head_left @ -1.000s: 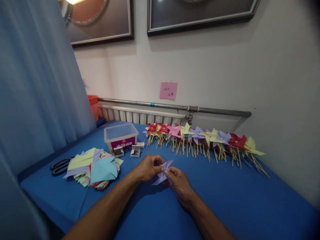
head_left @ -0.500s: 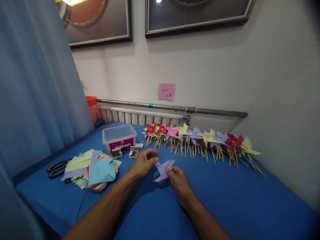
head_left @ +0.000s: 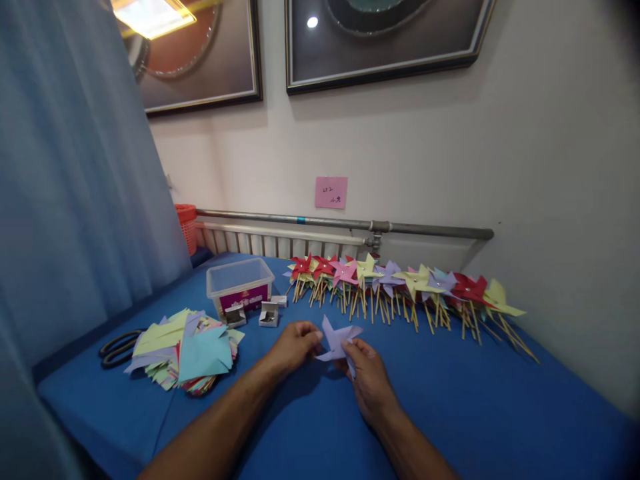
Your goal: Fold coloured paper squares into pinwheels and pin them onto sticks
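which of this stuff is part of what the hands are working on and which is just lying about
In hand:
- lilac paper pinwheel, pinched by the left hand and the right hand

Lying about:
- stack of coloured paper squares
- row of finished pinwheels on sticks
- clear plastic box
- two small open boxes
- scissors
- pink note on the wall

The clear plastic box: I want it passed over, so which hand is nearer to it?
Left. The left hand lies just in front of the clear plastic box, to its right; the right hand, holding the purple paper pinwheel, is farther right.
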Motion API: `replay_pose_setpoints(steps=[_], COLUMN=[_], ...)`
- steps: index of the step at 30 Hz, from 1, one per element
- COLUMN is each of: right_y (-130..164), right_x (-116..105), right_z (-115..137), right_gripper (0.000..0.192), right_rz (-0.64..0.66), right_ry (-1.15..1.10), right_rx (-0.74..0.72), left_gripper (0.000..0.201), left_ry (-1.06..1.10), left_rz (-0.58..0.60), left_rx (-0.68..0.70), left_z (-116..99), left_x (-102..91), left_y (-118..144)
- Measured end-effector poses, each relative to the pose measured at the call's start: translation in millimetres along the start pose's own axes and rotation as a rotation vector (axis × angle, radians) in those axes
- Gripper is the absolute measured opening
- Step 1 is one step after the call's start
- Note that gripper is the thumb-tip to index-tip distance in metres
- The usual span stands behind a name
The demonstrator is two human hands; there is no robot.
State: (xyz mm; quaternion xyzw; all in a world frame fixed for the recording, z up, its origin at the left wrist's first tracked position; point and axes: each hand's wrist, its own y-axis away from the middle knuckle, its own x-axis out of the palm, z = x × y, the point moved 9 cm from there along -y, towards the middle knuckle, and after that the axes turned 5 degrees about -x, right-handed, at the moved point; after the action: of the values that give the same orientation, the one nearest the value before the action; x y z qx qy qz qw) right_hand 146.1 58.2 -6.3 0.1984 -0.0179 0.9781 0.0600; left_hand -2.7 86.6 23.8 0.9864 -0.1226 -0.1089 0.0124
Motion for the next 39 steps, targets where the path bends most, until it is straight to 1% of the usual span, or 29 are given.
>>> replay_pose_setpoints(steps=[1,3,5,8,9,11,13,16,19,23,27,30,35,39], right_y=[-1.5,-3.8,-4.8,-4.4,-4.2,-4.1,-4.4,-4.9,-5.1,-4.7,-4.3,-4.5,-5.4,-5.5], right_x=[-2.7,-7.1,-9.1,-9.5,-9.4,-8.7,-7.9,-6.6,-4.6,-3.3,-4.4,-4.4,-4.1,-4.8], right_z=[1.0,3.4,4.9,5.3,5.2,5.0,4.9,4.6,3.2,2.1,1.1,-0.3,-1.5,-3.5], right_gripper=[0.028,0.027,0.027,0.028,0.029,0.03,0.029,0.028,0.029,0.032,0.033,0.034,0.034,0.034], right_rz=[-0.013,-0.03,-0.033,-0.035,-0.036,-0.034,-0.029,-0.025,-0.017,0.002,0.009,0.011,0.017,0.025], right_ry=[0.001,0.004,-0.002,-0.027,-0.035,-0.043,-0.04,-0.041,-0.04,-0.003,0.032,0.042,0.046,0.057], right_rx=[-0.009,-0.027,-0.03,-0.018,-0.014,-0.012,-0.016,-0.021,-0.013,-0.022,-0.029,-0.018,-0.026,-0.025], left_gripper=[0.022,0.015,0.019,0.028,0.031,0.034,0.035,0.035,0.034,0.033,0.028,0.026,0.022,0.022], left_ry=[-0.172,-0.516,-0.764,-0.963,-1.003,-1.076,-1.146,-1.201,-1.178,-1.178,-1.175,-1.159,-1.135,-1.179], left_rz=[-0.035,-0.154,-0.31,-0.504,-0.543,-0.573,-0.554,-0.515,-0.484,-0.39,-0.329,-0.328,-0.346,-0.341], left_rx=[0.037,0.092,0.065,-0.056,-0.091,-0.141,-0.159,-0.142,-0.14,-0.158,-0.191,-0.212,-0.201,-0.212], left_z=[-3.3,-12.1,-18.6,-22.2,-21.7,-18.1,-12.6,-5.8,-1.4,1.2,1.4,2.0,3.9,7.5], left_x=[-7.8,-29.3,-57.3,-97.8,-107.6,-119.3,-121.6,-117.0,-113.8,-111.3,-113.9,-116.6,-116.3,-113.1], left_y=[-0.9,-1.0,0.7,5.0,5.9,5.5,2.1,-4.0,-8.6,-13.1,-12.4,-10.4,-12.2,-15.3])
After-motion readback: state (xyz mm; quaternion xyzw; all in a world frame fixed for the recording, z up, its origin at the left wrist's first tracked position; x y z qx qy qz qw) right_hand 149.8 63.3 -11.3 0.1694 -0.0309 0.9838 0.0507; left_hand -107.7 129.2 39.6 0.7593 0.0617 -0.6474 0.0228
